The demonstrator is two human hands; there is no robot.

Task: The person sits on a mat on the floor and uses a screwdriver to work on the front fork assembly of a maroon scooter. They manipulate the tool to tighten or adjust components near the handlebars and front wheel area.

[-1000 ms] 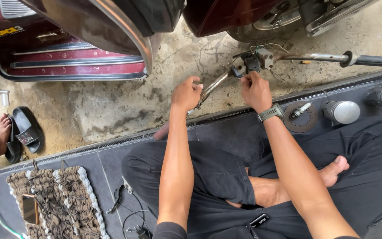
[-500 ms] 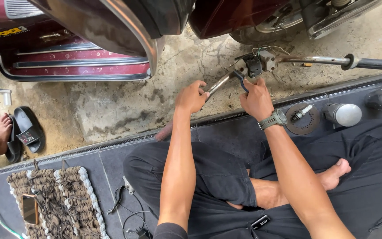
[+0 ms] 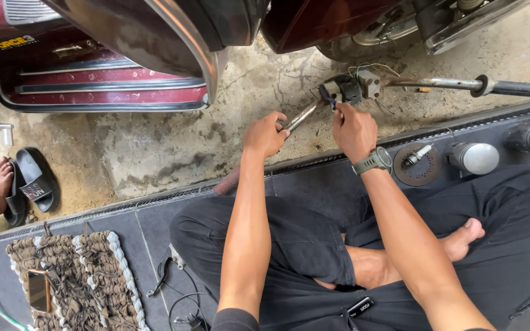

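Observation:
A detached scooter handlebar (image 3: 443, 83) with a black grip lies on the concrete floor ahead of me, loose wires at its switch housing (image 3: 352, 86). My left hand (image 3: 266, 135) is closed around a metal lever or tool (image 3: 303, 114) that angles up toward the housing. My right hand (image 3: 352, 130), with a grey watch on its wrist, grips a small dark tool at the housing. I sit cross-legged in black trousers on a dark tiled step.
A maroon scooter body (image 3: 124, 55) stands close behind the work. A round metal disc with a spark plug (image 3: 417, 162) and two grey cylinders (image 3: 473, 157) sit right. Another person's foot in black sandals (image 3: 7, 187) is left; a woven mat with a phone (image 3: 62, 282) lower left.
Both hands have shifted slightly along the floor with the handlebar assembly; the left hand now holds the metal lever lower, the right stays at the switch housing.

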